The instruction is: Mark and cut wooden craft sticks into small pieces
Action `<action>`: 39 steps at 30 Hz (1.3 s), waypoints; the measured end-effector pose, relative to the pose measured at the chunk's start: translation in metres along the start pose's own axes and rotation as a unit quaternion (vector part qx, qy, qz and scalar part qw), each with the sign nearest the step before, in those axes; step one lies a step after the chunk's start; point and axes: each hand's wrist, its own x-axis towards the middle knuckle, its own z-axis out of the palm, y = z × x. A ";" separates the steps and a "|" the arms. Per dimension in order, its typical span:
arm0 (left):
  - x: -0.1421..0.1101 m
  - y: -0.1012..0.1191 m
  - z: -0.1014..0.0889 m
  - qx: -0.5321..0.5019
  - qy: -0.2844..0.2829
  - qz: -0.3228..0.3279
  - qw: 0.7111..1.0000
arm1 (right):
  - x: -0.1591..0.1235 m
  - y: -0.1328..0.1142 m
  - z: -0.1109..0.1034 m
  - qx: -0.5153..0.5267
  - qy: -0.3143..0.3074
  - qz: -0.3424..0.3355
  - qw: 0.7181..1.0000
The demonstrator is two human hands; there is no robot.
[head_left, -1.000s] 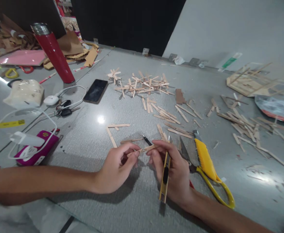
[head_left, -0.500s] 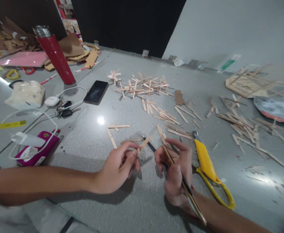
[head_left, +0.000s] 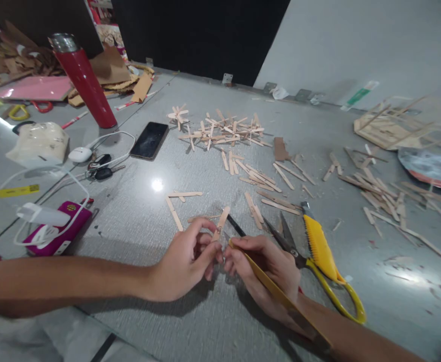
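My left hand (head_left: 188,259) pinches a short wooden craft stick (head_left: 220,223) that points up and away from me. My right hand (head_left: 269,271) is closed around a yellow utility knife (head_left: 269,281), its tip touching the base of that stick near my left fingertips. A black pen (head_left: 236,226) lies on the grey table (head_left: 212,322) just beyond my hands. Yellow-handled shears (head_left: 311,246) lie open to the right of my right hand.
Loose wooden sticks (head_left: 224,131) are scattered across the middle and right. A black phone (head_left: 149,140), red flask (head_left: 82,80), white mouse (head_left: 79,154), keys (head_left: 99,173) and a magenta case with white cable (head_left: 56,229) sit left. A stick frame model (head_left: 389,128) stands far right.
My right hand has swung the knife from upright to low and flat, bringing its tip to the stick. The stick in my left hand has tilted from lying sideways to pointing upward.
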 end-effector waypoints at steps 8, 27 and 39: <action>0.000 0.007 0.000 0.054 -0.015 0.010 0.998 | -0.003 0.002 0.003 0.011 0.012 -0.011 1.000; -0.002 0.008 -0.001 0.065 0.025 0.014 0.997 | -0.001 0.000 0.000 -0.050 0.018 -0.033 0.998; 0.002 0.013 -0.005 0.162 0.074 0.084 0.980 | 0.007 -0.009 -0.004 -0.121 -0.038 -0.101 0.987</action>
